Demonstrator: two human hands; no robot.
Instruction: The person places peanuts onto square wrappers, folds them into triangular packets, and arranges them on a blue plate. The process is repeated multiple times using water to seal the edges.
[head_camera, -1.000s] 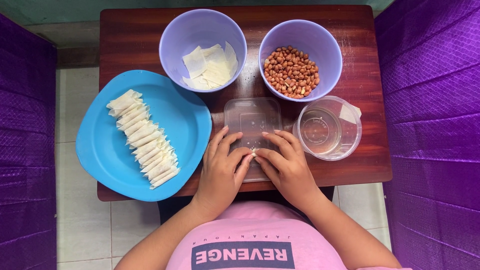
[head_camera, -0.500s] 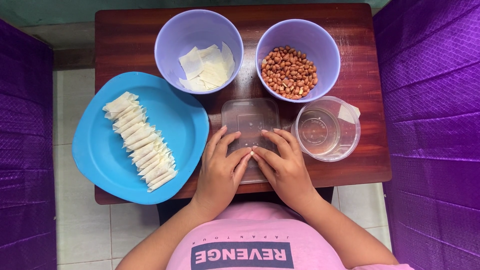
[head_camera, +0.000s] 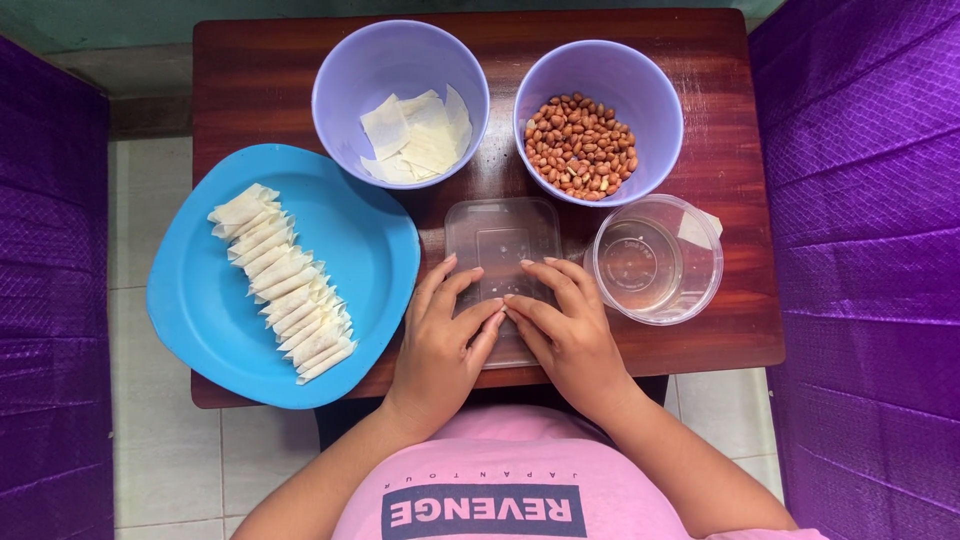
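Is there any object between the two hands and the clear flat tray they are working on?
Nothing visible does. The left hand and right hand lie directly on the clear tray, fingertips meeting at its middle. The bowls, plate and round tub stand around it.

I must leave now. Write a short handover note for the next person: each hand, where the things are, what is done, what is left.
Left hand: flat on the clear rectangular lid, fingertips meeting the right's; whether they pinch anything cannot be seen.
Right hand: same, on the lid's right side.
Things: blue plate to the left with a row of folded wrappers; purple bowl of flat wrappers; purple bowl of peanuts; clear round tub to the right.
Done: a row of folded pieces lies on the plate.
Left: flat wrappers and peanuts remain in their bowls.
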